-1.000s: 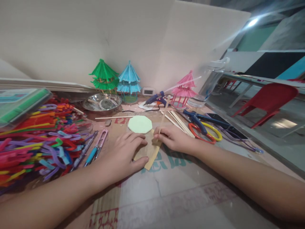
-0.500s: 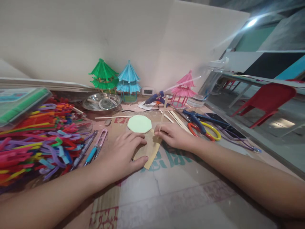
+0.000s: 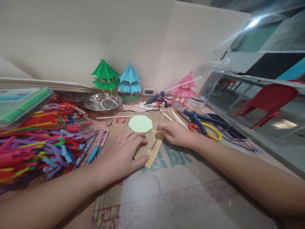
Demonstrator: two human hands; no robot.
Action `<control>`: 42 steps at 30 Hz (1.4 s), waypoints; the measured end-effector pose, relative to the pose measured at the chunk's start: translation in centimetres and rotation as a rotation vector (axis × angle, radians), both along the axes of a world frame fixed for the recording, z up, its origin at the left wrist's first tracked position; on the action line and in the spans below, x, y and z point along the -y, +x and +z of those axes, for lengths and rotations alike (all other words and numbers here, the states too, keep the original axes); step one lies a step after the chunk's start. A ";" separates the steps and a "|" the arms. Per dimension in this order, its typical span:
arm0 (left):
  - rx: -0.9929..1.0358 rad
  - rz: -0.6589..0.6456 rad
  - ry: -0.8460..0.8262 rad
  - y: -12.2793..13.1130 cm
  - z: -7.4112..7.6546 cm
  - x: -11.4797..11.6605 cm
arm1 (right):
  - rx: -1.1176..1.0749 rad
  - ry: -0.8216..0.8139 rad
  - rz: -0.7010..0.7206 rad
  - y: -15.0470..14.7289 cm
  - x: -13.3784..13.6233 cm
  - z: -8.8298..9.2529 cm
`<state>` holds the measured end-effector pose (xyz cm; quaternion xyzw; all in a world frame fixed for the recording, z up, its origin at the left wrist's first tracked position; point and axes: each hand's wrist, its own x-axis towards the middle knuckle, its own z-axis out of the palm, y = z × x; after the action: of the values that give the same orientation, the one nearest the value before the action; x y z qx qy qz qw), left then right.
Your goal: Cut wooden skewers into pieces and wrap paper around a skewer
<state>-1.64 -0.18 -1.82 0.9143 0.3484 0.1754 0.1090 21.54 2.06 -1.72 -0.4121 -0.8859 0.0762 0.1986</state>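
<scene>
My left hand (image 3: 130, 151) lies flat with its fingers spread over the left part of a tan sheet (image 3: 152, 148). Pinched upright in my right hand (image 3: 171, 133) is a thin wooden stick (image 3: 162, 116), its lower end at the sheet's right edge. A pale green octagon (image 3: 140, 123) lies just beyond the sheet, near my left fingertips. More wooden sticks (image 3: 177, 118) lie behind my right hand, and a single stick (image 3: 114, 117) lies left of the octagon.
Pipe cleaners (image 3: 47, 136) pile up at the left beside a plastic box (image 3: 23, 105). Behind stand a metal dish (image 3: 103, 102), green (image 3: 105, 76), blue (image 3: 130, 82) and pink (image 3: 185, 87) pagodas and a glue gun (image 3: 154, 98). Scissors (image 3: 212, 131) and pliers (image 3: 197, 121) lie right.
The stick in my right hand now stands more upright, with its top moved slightly left and down. My left hand stays on the sheet. The view has shifted slightly.
</scene>
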 end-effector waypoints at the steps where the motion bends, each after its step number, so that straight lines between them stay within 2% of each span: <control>1: -0.003 0.001 -0.001 0.0 0.0 0.0 | -0.006 -0.002 -0.055 0.1 -0.2 0.0; 2: -0.004 0.003 0.001 0.0 0.0 0.0 | -0.052 -0.021 -0.105 0.1 -0.4 0.1; 4: -0.003 0.004 0.013 0.0 0.0 0.0 | -0.301 -0.124 -0.171 -0.2 -0.4 0.2; 6: -0.003 0.004 0.023 0.0 0.1 0.1 | -0.687 -0.343 -0.160 -0.8 0.1 0.3; 8: 0.001 0.005 0.023 0.0 0.1 0.1 | -1.017 -0.625 -0.064 -1.6 0.8 0.5; 10: 0.029 0.005 0.021 0.1 0.2 0.1 | -1.170 -0.869 0.050 -2.5 1.5 0.5; 13: 0.135 -0.023 0.049 0.2 0.4 0.2 | -1.228 -1.041 0.144 -3.4 2.4 0.3; 18: 0.273 -0.095 0.140 0.1 0.9 0.3 | -1.269 -1.084 0.189 -3.8 2.5 -0.2; 25: 0.286 -0.102 0.146 0.1 1.1 0.5 | -1.267 -1.101 0.224 -3.7 2.3 -0.4; 42: 0.265 -0.100 0.139 -0.1 1.0 0.3 | -1.261 -1.097 0.209 -3.8 2.2 -0.6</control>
<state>-1.74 -0.50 -0.80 0.9047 0.2720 0.3127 0.0991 17.75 -0.18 -2.33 -0.2462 -0.4801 0.7297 0.4200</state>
